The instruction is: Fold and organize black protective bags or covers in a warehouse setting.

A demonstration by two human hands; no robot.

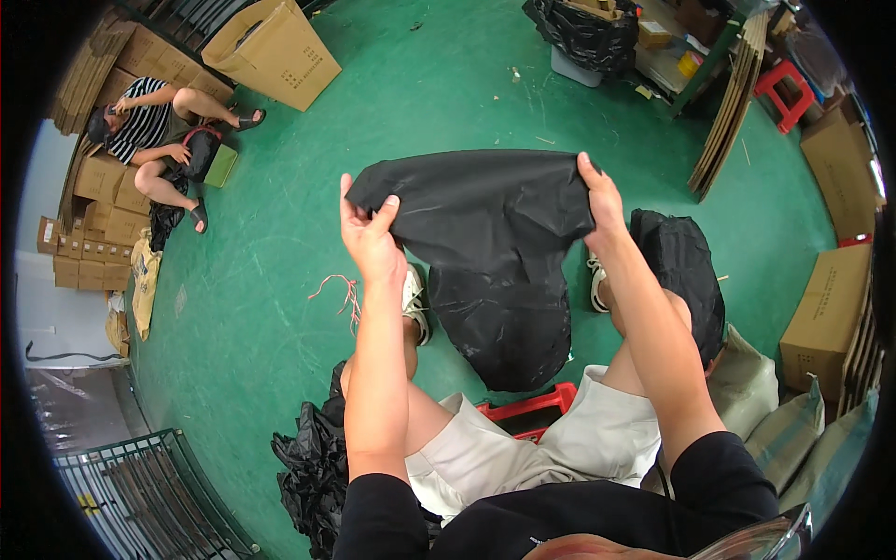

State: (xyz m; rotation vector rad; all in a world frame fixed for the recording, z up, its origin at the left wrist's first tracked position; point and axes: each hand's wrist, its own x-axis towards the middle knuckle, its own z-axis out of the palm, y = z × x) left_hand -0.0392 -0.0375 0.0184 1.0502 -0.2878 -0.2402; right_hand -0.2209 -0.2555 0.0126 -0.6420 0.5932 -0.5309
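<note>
Far left: another person (149,140) sits on the green floor (271,308) against stacked cardboard boxes (93,224), hands on a dark item in the lap. Separate work, well apart from the wearer.

Near left: heap of crumpled black bags (313,467) on the floor beside the wearer's left thigh, within arm's reach of the seat. Pink string scrap (341,291) lies loose on the floor just left of the left forearm.

Left hand (369,233): grip closed, thumb and fingers pinching the left top corner of the black plastic bag (485,252).

Bag is held up in the air between both hands, in front of the knees, top edge stretched roughly level and taut; lower part hangs down to a rounded end above the red stool (532,406) the person sits on. Pinching both corners keeps the sheet spread flat rather than bunched.

Right hand (602,201): grip closed on the right top corner, fingers curled over the edge.

Right of the right leg: another filled black bag (686,280) on the floor, then pale sacks (756,392) near, and a brown carton (826,308) further right. Far right: leaning cardboard sheets (733,112) and a red stool-like frame (784,89).
</note>
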